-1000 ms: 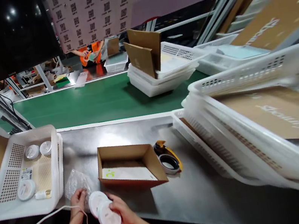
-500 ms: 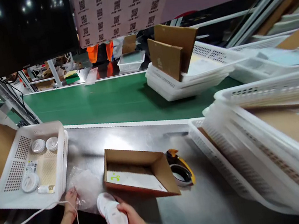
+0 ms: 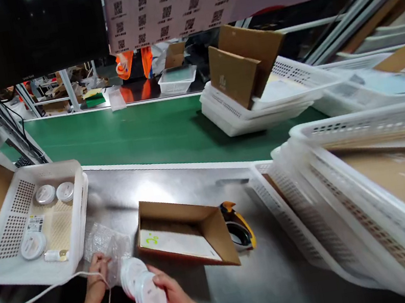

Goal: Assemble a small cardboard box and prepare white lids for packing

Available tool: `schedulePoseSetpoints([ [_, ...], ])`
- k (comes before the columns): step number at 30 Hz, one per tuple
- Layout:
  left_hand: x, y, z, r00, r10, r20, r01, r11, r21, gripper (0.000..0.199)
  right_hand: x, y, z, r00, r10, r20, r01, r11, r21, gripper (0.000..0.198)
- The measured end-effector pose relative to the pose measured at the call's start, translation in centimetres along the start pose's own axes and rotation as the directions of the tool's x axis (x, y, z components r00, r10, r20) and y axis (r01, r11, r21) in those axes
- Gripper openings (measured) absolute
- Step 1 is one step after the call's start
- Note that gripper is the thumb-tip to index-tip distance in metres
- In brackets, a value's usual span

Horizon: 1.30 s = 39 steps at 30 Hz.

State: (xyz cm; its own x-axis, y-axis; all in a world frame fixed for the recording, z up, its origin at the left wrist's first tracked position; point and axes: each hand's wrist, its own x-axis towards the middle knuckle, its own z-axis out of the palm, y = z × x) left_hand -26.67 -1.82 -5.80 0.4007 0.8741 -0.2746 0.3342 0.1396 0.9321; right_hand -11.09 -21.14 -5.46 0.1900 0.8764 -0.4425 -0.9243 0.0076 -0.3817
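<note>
My right hand (image 3: 172, 296) grips a small stack of round white discs (image 3: 144, 290) at the near edge of the steel bench. My left hand (image 3: 96, 272) pinches the edge of a clear bubble-wrap bag (image 3: 105, 245) lying flat just left of the discs. Right behind the discs stands an open brown cardboard box (image 3: 185, 232) with a white sheet inside it. A white cable (image 3: 33, 298) runs across my left wrist.
A white perforated basket (image 3: 8, 241) at the left holds three more discs and a label. A yellow tape dispenser (image 3: 238, 225) lies right of the box. Stacked white baskets (image 3: 348, 189) with cardboard crowd the right. Behind runs a green conveyor (image 3: 137, 131) carrying baskets (image 3: 254, 112); a person in orange stands beyond.
My left hand has drawn the bubble-wrap bag nearer to the discs. My right hand keeps hold of the stack and has shifted slightly left. The view has swung a little.
</note>
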Motion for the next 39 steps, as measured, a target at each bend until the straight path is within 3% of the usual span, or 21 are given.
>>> schedulePoseSetpoints([
  [3, -1.9, 1.0, 0.7, 0.993, 0.093, 0.071, -0.097, 0.993, 0.062, 0.033, 0.1, -0.6, 3.4, 0.990, 0.004, 0.141, 0.002, 0.999, -0.042, 0.068],
  [6, -2.8, 1.9, 0.5, 0.989, 0.143, 0.039, -0.146, 0.986, 0.080, 0.030, 0.7, -0.5, 4.8, 0.995, -0.062, 0.082, 0.069, 0.994, -0.086, 0.072],
  [9, -3.2, 2.6, -0.3, 0.967, 0.256, -0.013, -0.250, 0.954, 0.163, 0.047, 1.0, 0.0, 4.0, 0.994, -0.101, -0.047, 0.094, 0.988, -0.125, 0.067],
  [12, -3.5, 3.0, -1.0, 0.944, 0.328, -0.032, -0.314, 0.925, 0.212, 0.045, 1.3, 0.2, 2.2, 0.988, -0.133, -0.073, 0.117, 0.974, -0.192, 0.068],
  [17, -3.2, 3.6, -1.9, 0.898, 0.413, 0.150, -0.439, 0.861, 0.259, 0.039, 1.5, 0.0, 0.6, 0.968, -0.251, 0.027, 0.241, 0.887, -0.393, 0.079],
  [21, -2.3, 3.9, -1.9, 0.874, 0.399, 0.278, -0.470, 0.840, 0.271, 0.038, 0.5, -0.3, 0.9, 0.962, -0.240, 0.128, 0.268, 0.912, -0.309, 0.088],
  [25, -1.8, 3.6, -1.1, 0.901, 0.323, 0.290, -0.405, 0.866, 0.293, 0.052, 0.0, 0.0, 1.3, 0.975, -0.165, 0.147, 0.190, 0.965, -0.181, 0.087],
  [28, -1.7, 3.3, -0.8, 0.922, 0.291, 0.256, -0.359, 0.892, 0.277, 0.052, 0.6, 0.6, 1.0, 0.983, -0.182, 0.003, 0.180, 0.967, -0.182, 0.075],
  [32, -1.6, 2.7, -1.0, 0.914, 0.302, 0.270, -0.369, 0.896, 0.247, 0.058, 1.2, 1.1, 0.0, 0.958, -0.237, -0.159, 0.187, 0.941, -0.281, 0.062],
  [39, 0.0, 0.4, 0.2, 0.856, 0.281, 0.435, -0.429, 0.854, 0.294, 0.071, 0.4, 1.0, -1.6, 0.959, -0.281, -0.026, 0.269, 0.938, -0.217, 0.077],
])
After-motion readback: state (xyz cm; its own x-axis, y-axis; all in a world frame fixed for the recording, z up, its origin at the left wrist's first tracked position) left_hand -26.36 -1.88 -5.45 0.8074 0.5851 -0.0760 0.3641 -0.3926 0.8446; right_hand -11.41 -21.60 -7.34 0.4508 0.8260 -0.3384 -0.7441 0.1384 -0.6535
